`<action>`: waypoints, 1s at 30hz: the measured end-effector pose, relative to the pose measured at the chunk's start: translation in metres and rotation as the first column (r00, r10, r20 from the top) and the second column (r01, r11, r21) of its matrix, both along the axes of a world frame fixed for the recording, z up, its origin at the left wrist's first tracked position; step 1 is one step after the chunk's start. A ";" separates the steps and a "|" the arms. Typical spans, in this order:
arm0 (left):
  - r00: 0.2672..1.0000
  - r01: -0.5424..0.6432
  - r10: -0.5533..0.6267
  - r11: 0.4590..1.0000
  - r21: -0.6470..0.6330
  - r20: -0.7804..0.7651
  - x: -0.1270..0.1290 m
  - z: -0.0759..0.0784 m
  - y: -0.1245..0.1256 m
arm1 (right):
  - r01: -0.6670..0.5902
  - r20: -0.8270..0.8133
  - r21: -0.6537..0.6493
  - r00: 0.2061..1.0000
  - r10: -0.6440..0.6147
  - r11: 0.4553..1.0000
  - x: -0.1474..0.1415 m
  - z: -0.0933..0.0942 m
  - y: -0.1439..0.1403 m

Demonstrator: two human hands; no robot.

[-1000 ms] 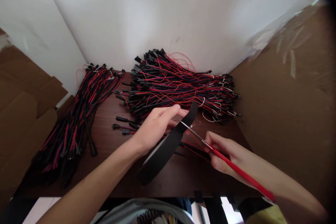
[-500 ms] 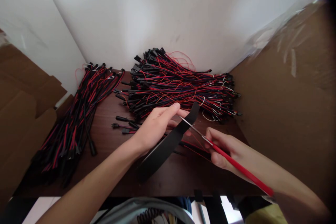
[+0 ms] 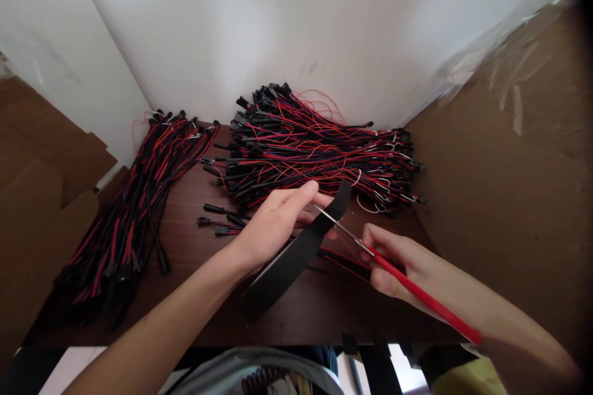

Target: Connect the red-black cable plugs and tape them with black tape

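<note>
My left hand [image 3: 273, 222] grips a roll of black tape [image 3: 282, 268] above the dark wooden table [image 3: 194, 259], with a free strip of tape [image 3: 340, 200] pulled up past the fingers. In my right hand [image 3: 398, 265] are red-handled scissors [image 3: 417, 293]; their metal blades [image 3: 338, 228] lie across the tape strip right by my left fingertips. Under the hands lie a few red and black wires [image 3: 343, 259].
A large pile of red and black wire harnesses [image 3: 315, 154] sits at the back by the white wall. A second long bundle [image 3: 134, 210] lies at the left. Loose connectors [image 3: 222, 222] rest near my left wrist. Brown cardboard [image 3: 509, 185] stands at the right and left.
Both hands and the scissors have shifted very slightly up and left; the blades stay across the tape strip.
</note>
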State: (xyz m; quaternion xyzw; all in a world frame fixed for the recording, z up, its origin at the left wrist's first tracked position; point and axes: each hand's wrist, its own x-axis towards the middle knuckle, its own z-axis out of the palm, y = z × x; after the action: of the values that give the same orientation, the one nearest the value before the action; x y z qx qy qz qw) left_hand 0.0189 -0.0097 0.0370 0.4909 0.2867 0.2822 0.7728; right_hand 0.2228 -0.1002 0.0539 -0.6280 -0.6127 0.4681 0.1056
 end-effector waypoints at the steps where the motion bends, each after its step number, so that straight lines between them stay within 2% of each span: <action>1: 1.000 -0.001 0.001 1.000 0.000 -0.006 0.000 0.000 0.000 | -0.001 -0.005 0.007 1.000 0.001 1.000 0.000 -0.001 0.000; 6: 1.000 -0.001 0.000 1.000 -0.006 -0.013 0.000 0.000 -0.001 | 0.005 -0.019 0.065 1.000 -0.004 0.998 0.004 -0.004 0.001; 13: 1.000 0.008 -0.008 1.000 -0.026 -0.013 0.000 0.001 0.000 | 0.031 -0.030 -0.010 0.999 -0.031 0.999 0.002 0.000 0.001; 30: 1.000 0.014 -0.014 1.000 -0.019 0.004 0.000 -0.004 0.000 | 0.035 -0.045 0.002 0.998 -0.035 0.999 0.005 -0.002 0.001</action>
State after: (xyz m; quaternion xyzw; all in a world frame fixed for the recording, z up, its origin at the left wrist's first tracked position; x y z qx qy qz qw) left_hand 0.0192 -0.0096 0.0335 0.4849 0.2843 0.2749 0.7800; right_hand 0.2282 -0.0994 0.0521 -0.6277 -0.5996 0.4794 0.1285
